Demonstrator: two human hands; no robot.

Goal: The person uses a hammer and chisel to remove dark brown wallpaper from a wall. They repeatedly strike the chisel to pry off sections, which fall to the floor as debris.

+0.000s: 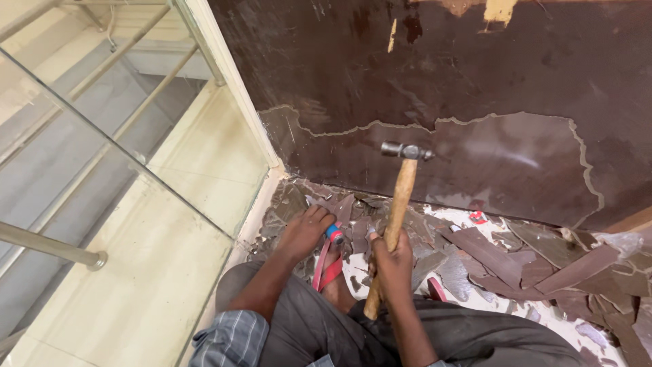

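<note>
Dark brown wall panel, tan wooden hammer handle, red sandal strap, blue-checked sleeve

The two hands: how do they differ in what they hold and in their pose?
The right hand grips the wooden handle of a hammer, which stands nearly upright with its metal head near the brown wall. The left hand is lower, pressed down among the broken pieces on the floor, on a small red and blue tool. Both are bare.

Right hand gripping raised hammer, left hand on chisel, brown shards
</note>
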